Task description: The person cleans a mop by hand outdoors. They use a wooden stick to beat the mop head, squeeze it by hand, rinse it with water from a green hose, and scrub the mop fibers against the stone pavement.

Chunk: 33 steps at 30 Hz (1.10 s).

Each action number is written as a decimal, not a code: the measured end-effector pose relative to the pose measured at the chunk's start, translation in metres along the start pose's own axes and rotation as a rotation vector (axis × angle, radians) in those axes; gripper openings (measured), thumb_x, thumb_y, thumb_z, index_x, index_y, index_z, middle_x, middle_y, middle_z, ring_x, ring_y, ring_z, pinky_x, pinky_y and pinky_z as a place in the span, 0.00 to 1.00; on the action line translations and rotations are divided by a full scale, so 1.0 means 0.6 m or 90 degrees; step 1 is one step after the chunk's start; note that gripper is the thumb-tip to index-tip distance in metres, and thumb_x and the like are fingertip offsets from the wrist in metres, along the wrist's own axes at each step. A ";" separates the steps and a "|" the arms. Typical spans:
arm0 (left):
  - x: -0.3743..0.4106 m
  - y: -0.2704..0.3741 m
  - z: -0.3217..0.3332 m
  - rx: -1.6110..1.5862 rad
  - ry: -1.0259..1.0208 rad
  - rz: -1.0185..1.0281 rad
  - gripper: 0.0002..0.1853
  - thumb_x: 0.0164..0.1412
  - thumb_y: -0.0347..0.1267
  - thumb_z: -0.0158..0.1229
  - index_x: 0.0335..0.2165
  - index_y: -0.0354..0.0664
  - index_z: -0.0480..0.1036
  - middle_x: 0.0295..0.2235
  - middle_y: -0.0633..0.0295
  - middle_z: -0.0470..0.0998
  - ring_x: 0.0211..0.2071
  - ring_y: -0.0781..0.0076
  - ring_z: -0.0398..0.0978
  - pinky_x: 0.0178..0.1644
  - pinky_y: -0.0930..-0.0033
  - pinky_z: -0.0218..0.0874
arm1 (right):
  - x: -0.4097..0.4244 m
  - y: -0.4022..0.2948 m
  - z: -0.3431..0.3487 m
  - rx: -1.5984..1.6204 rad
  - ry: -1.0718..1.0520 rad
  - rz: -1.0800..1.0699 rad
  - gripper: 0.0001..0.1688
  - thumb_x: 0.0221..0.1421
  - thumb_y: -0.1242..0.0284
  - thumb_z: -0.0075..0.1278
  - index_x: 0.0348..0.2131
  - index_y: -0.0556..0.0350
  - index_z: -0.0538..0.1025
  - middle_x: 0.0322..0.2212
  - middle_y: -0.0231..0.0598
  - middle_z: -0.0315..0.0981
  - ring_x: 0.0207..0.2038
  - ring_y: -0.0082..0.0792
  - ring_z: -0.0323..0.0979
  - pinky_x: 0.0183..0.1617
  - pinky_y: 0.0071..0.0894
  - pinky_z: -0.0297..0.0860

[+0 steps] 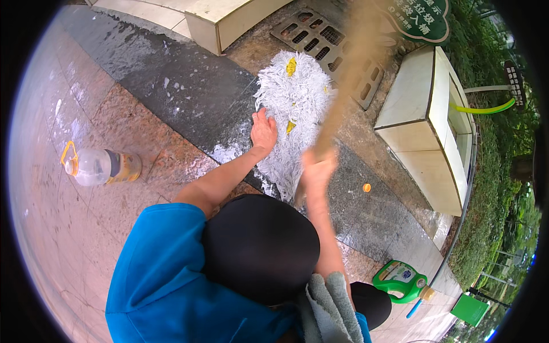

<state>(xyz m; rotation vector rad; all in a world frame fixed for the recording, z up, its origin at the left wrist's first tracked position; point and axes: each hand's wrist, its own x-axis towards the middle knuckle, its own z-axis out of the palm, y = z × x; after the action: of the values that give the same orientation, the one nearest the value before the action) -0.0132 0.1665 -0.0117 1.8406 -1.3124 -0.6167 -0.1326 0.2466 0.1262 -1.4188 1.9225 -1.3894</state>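
Observation:
A white string mop head (296,98) with several yellow spots lies spread on wet, dark paving in front of me. My left hand (263,133) rests on its left edge, palm down, fingers slightly apart. My right hand (319,165), blurred, is closed round a brown stick-like tool (343,90), which rises blurred towards the camera; whether it is wooden cannot be told. Part of that tool shows below the fist, beside the mop strands. An orange bottle cap (366,188) lies on the ground to the right of my right hand.
A clear plastic jug (92,166) with a yellow handle lies at the left. A green detergent bottle (396,281) is at lower right. Slotted drain covers (319,36) lie beyond the mop. Tiled blocks (407,115) stand at right and top (227,21). A grey towel (332,308) hangs near my knees.

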 end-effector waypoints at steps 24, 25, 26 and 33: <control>0.007 -0.025 0.003 -0.117 0.119 -0.095 0.24 0.52 0.25 0.47 0.50 0.35 0.56 0.39 0.43 0.66 0.44 0.48 0.61 0.50 0.51 0.51 | -0.080 0.020 -0.047 0.055 -0.325 0.373 0.13 0.39 0.78 0.53 0.31 0.63 0.71 0.15 0.34 0.67 0.14 0.23 0.64 0.16 0.27 0.60; 0.019 -0.024 0.004 -0.111 0.138 -0.074 0.24 0.53 0.26 0.47 0.50 0.35 0.56 0.39 0.43 0.66 0.44 0.48 0.61 0.51 0.51 0.51 | -0.044 -0.015 -0.051 0.120 -0.291 0.345 0.12 0.39 0.78 0.52 0.30 0.62 0.71 0.14 0.33 0.66 0.13 0.22 0.63 0.15 0.26 0.60; 0.022 -0.036 0.003 -0.097 0.129 -0.085 0.26 0.53 0.31 0.49 0.50 0.34 0.55 0.41 0.40 0.66 0.45 0.44 0.62 0.51 0.50 0.53 | -0.002 -0.075 -0.061 0.090 -0.225 0.309 0.10 0.39 0.79 0.53 0.27 0.60 0.70 0.13 0.30 0.65 0.13 0.21 0.61 0.15 0.24 0.59; 0.049 0.024 -0.001 -0.154 -0.027 -0.249 0.37 0.49 0.43 0.57 0.50 0.28 0.56 0.43 0.33 0.69 0.46 0.39 0.67 0.50 0.53 0.58 | 0.217 -0.367 -0.231 0.345 0.352 -0.367 0.15 0.52 0.68 0.46 0.17 0.58 0.69 0.11 0.33 0.63 0.15 0.28 0.63 0.27 0.32 0.66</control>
<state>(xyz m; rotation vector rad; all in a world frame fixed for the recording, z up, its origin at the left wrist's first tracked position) -0.0103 0.1369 0.0016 1.8987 -0.8596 -0.9792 -0.1812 0.1990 0.4089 -1.4515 1.2315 -2.5509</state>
